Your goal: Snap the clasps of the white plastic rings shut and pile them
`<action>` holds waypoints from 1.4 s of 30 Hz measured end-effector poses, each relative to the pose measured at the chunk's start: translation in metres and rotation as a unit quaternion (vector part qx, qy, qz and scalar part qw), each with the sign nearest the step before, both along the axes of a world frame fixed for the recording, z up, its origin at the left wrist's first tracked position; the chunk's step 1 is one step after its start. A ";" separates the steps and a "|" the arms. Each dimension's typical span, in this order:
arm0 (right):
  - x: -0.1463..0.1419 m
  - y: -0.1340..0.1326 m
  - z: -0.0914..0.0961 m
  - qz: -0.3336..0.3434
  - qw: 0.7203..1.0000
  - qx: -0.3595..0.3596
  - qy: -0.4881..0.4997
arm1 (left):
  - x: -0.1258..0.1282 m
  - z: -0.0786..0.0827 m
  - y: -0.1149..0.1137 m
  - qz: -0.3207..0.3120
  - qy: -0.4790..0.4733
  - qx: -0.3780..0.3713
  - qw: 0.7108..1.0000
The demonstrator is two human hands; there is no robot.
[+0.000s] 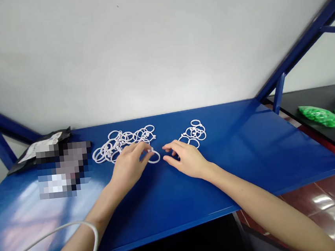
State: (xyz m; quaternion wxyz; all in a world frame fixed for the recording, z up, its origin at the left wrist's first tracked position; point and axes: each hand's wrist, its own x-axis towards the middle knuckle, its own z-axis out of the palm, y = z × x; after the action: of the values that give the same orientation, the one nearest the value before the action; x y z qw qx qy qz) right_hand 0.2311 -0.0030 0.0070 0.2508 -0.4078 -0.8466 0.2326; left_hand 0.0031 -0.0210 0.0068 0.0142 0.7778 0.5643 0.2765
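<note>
Between the thumb and fingertips of my left hand [131, 162] is a white plastic ring [155, 158] with a small knob on it. My right hand [186, 157] is just to the right of that ring, apart from it; its thumb and fingers are spread with nothing visible between them. A large heap of similar white rings [118, 140] lies behind and left of my left hand, partly hidden by it. Behind my right hand is a smaller group of white rings [197, 132], some overlapping.
At the left of the blue table [247, 153] lies a black package with a label [46, 147], beside a blurred-out area. A white cable [61, 227] crosses my left forearm. Blue metal struts [299, 45] rise at both sides. Farther right, a bag of green pieces [322, 116] rests on a dark surface.
</note>
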 end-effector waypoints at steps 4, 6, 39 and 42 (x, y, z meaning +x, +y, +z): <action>-0.003 -0.004 0.000 0.034 0.996 -0.019 0.082 | 0.014 0.002 -0.011 -0.074 -0.075 -0.012 0.994; -0.004 -0.005 0.000 0.040 0.992 -0.031 0.117 | 0.016 0.004 -0.012 -0.069 -0.121 -0.031 0.990; 0.003 0.005 0.003 0.002 0.983 0.183 -0.014 | 0.007 -0.012 0.012 -0.082 -0.150 0.005 0.985; 0.015 0.021 0.003 -0.091 0.970 0.213 -0.078 | 0.004 -0.026 0.026 0.037 -0.008 0.114 0.993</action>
State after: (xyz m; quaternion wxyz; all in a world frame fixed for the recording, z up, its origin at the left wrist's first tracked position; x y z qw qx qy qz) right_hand 0.2458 0.0176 0.0102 0.2849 -0.4371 -0.8530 -0.0099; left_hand 0.0069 0.0047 -0.0192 -0.0798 0.7507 0.5574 0.3456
